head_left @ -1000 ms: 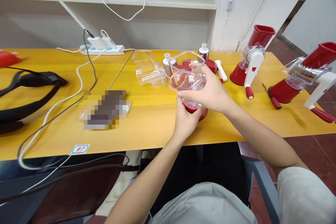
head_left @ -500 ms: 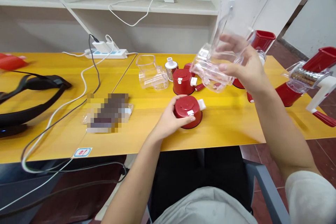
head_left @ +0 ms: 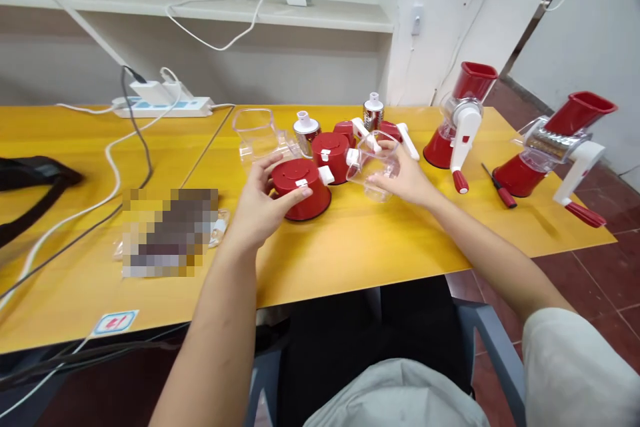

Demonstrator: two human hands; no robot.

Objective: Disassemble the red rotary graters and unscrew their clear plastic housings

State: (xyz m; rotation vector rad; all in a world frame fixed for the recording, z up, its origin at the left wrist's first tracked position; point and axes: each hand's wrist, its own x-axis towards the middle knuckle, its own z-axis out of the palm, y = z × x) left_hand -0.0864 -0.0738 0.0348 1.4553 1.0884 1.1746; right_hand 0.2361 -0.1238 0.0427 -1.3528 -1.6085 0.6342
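Observation:
My left hand (head_left: 265,203) is wrapped round a red suction base (head_left: 303,190) with a white lever, at the near middle of the table. My right hand (head_left: 403,177) grips a clear plastic grater housing (head_left: 375,170) low over the table, to the right of the bases. A second red base (head_left: 331,155) stands just behind the first. Another clear housing (head_left: 257,133) stands behind my left hand. Two metal drum blades with white hubs, one drum blade (head_left: 306,130) nearer and the other drum blade (head_left: 373,111) farther back, stand near white crank handles (head_left: 407,140).
On the right stand two assembled red rotary graters, an upright grater (head_left: 463,117) and a nearer grater (head_left: 555,140), with a red-handled screwdriver (head_left: 500,187) between them. A blurred package (head_left: 170,233), cables and a power strip (head_left: 190,107) lie left. Shelves rise behind.
My right hand has lowered the clear housing from the air towards the table, closer to the red bases. My left hand stays on its base. The view has shifted right.

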